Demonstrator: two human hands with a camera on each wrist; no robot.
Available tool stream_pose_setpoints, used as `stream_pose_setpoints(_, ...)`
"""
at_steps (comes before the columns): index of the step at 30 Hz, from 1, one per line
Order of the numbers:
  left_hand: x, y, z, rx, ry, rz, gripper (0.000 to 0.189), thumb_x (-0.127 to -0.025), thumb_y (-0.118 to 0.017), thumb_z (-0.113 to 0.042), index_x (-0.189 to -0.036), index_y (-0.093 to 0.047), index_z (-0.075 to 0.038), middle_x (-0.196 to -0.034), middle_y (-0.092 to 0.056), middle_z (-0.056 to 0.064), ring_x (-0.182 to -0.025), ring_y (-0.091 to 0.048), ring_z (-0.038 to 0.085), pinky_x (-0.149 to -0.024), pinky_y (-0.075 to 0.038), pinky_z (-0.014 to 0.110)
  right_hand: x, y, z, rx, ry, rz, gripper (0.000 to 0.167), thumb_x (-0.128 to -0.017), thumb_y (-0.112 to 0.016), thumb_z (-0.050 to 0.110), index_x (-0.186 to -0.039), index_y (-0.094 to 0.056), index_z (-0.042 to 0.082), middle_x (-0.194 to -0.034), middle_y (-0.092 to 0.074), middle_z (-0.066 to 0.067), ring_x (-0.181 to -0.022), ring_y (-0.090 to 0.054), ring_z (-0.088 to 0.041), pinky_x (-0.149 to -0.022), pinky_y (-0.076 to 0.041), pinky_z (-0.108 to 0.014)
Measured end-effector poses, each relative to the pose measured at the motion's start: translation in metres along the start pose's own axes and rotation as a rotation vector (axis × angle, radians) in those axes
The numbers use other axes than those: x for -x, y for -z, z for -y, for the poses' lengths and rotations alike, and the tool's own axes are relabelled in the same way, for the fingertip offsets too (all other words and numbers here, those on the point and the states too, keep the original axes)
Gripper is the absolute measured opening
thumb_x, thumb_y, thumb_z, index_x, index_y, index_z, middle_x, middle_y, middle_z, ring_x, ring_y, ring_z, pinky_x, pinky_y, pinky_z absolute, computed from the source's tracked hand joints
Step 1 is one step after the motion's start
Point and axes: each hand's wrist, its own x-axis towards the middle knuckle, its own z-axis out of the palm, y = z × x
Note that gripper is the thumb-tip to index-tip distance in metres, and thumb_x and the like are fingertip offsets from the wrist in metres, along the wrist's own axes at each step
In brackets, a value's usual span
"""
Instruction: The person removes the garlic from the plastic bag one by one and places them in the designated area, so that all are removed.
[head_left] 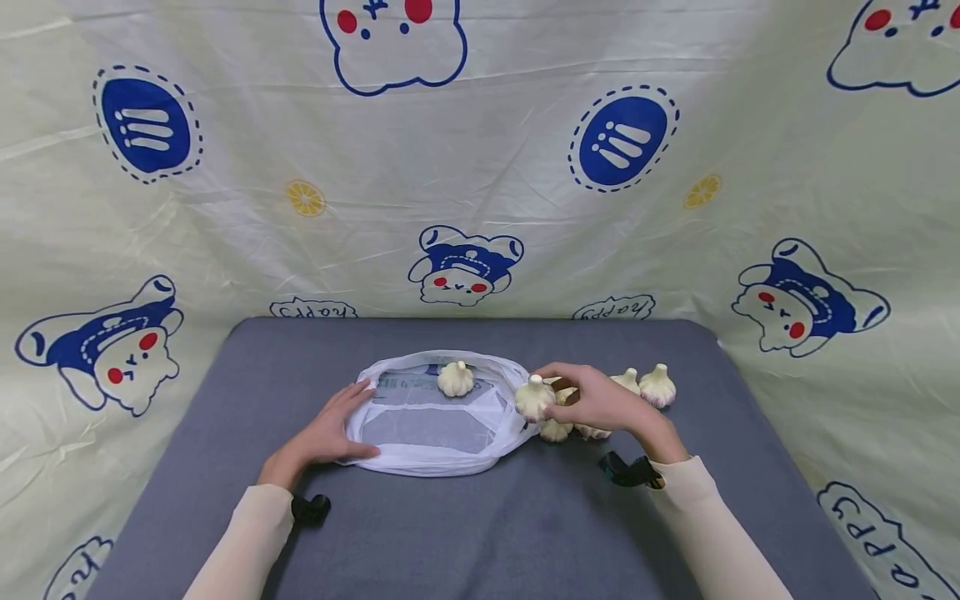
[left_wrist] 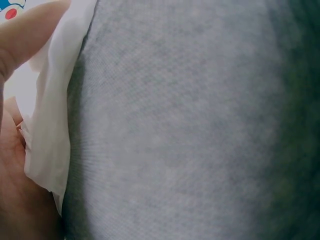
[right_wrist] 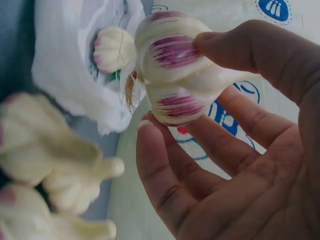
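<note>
A white plastic bag (head_left: 442, 462) lies on the table with its mouth spread wide. Inside it, near the back, sits one garlic bulb (head_left: 456, 379). My left hand (head_left: 326, 429) rests at the bag's left rim, fingers and thumb spread; in the left wrist view the thumb (left_wrist: 30, 35) lies against the white plastic. At the right rim, my right hand (head_left: 600, 400) pinches another garlic bulb (right_wrist: 172, 70), purple-streaked with a dry root tuft, between thumb and fingertips. Several more garlic bulbs (head_left: 657, 386) lie beside and beneath that hand, some partly hidden.
A grey cloth covers the table (head_left: 450, 542). Behind it hangs a pale printed curtain (head_left: 510, 183) with blue cartoon figures. Dark bands (head_left: 630, 471) sit at both wrists, below light sleeves.
</note>
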Motion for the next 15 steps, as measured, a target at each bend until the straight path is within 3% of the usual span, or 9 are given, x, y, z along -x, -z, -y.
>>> stream_pose_setpoints(6,0.0,-0.001,0.002,0.009,0.02,0.008,0.105,-0.076,-0.085,-0.045,-0.16,-0.035,-0.007,-0.172,-0.02,0.013,-0.158,-0.011,0.044,-0.121,-0.014,0.072,0.023,0.01,-0.006,0.006,-0.031,-0.045,0.051,-0.092,-0.074,0.015,-0.139,-0.059,0.003,-0.139,-0.061,-0.02,-0.122,-0.064,-0.038,-0.087,-0.06,-0.035)
stream_pose_setpoints(11,0.0,-0.001,0.003,0.002,0.024,0.01,0.105,-0.076,-0.085,-0.046,-0.16,-0.035,-0.008,-0.172,-0.02,0.013,-0.158,-0.011,0.044,-0.12,-0.015,0.073,0.039,0.017,-0.012,-0.025,-0.036,-0.069,0.051,-0.093,-0.074,0.011,-0.14,-0.057,0.001,-0.14,-0.059,-0.023,-0.123,-0.062,-0.042,-0.08,-0.061,-0.032)
stream_pose_setpoints(15,-0.001,-0.002,0.003,0.003,0.021,0.01,0.105,-0.076,-0.084,-0.046,-0.16,-0.035,-0.007,-0.172,-0.02,0.013,-0.158,-0.011,0.044,-0.121,-0.014,0.072,0.052,0.022,-0.017,-0.009,-0.063,-0.103,0.05,-0.093,-0.073,0.009,-0.14,-0.058,0.003,-0.144,-0.056,-0.023,-0.124,-0.062,-0.042,-0.083,-0.061,-0.035)
